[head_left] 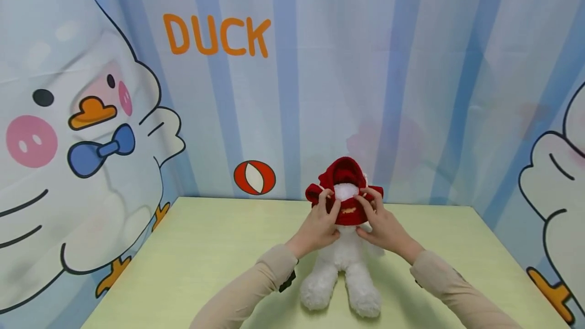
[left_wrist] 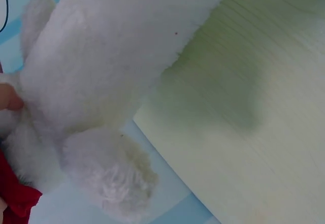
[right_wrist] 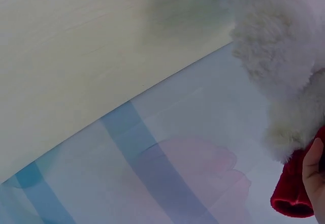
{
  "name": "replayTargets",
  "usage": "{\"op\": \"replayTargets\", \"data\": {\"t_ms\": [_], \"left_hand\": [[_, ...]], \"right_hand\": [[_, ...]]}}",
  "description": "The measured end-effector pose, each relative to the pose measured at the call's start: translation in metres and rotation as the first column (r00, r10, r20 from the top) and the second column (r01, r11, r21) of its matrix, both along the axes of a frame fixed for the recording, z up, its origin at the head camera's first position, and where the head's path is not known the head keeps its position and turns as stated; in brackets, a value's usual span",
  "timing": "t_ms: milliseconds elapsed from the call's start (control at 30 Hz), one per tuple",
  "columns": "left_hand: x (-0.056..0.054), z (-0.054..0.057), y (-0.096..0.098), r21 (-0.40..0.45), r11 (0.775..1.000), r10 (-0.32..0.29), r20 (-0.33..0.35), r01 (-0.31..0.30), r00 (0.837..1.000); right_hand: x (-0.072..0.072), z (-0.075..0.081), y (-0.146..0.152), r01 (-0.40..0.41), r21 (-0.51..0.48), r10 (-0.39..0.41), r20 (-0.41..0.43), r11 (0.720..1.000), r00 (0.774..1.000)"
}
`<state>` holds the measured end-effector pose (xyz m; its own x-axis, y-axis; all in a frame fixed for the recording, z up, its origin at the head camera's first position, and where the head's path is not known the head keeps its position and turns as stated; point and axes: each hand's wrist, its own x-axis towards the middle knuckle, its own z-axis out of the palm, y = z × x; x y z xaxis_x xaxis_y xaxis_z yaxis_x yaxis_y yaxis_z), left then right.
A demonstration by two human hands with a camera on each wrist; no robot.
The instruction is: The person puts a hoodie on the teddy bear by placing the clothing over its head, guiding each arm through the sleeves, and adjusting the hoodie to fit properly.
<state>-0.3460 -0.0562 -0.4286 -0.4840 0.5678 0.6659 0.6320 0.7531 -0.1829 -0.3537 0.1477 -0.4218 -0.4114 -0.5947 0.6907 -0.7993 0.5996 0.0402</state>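
A white plush toy point(head_left: 342, 250) is upright on the table, its legs toward me. Over its head sits a small red hoodie point(head_left: 348, 216) with a gold mark on the front, its hood standing up and its sleeves out to the sides. On the left, my left hand point(head_left: 317, 226) pinches the hoodie's edge, thumb down by the toy's neck. My right hand point(head_left: 385, 227) grips the opposite side the same way. White fur shows through the hood opening. A red sleeve point(right_wrist: 292, 193) with an open cuff hangs beside my fingers in the right wrist view.
The pale green table point(head_left: 219, 248) carries the toy near its middle. Behind it hangs a blue striped curtain point(head_left: 329, 65) with printed ducks and a red-and-white ball point(head_left: 254, 177).
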Motion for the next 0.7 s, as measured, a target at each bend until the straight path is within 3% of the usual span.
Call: {"op": "replayTargets", "data": {"t_ms": [133,233,367,500,700], "left_hand": [[-0.001,-0.002,0.000,-0.075,0.997,0.018,-0.136,-0.028,0.991],[-0.001,-0.003,0.001,-0.115,0.992,0.029,-0.255,-0.060,0.967],[0.000,-0.006,0.002,-0.142,0.987,0.019,-0.347,-0.073,0.938],[0.002,-0.008,0.004,-0.190,0.980,-0.023,-0.358,-0.049,0.934],[0.006,-0.011,0.007,-0.264,0.964,-0.063,-0.298,-0.018,0.952]], "right_hand": [[-0.002,0.002,-0.002,0.040,0.041,-0.036,-0.098,0.998,0.995],[-0.004,0.000,-0.003,0.075,0.074,-0.061,-0.182,0.994,0.981],[-0.006,-0.006,-0.003,0.083,0.095,-0.052,-0.287,0.992,0.957],[-0.008,-0.012,-0.003,0.022,0.087,0.008,-0.338,0.996,0.941],[-0.011,-0.021,-0.005,-0.056,0.063,0.076,-0.381,0.996,0.922]]}}
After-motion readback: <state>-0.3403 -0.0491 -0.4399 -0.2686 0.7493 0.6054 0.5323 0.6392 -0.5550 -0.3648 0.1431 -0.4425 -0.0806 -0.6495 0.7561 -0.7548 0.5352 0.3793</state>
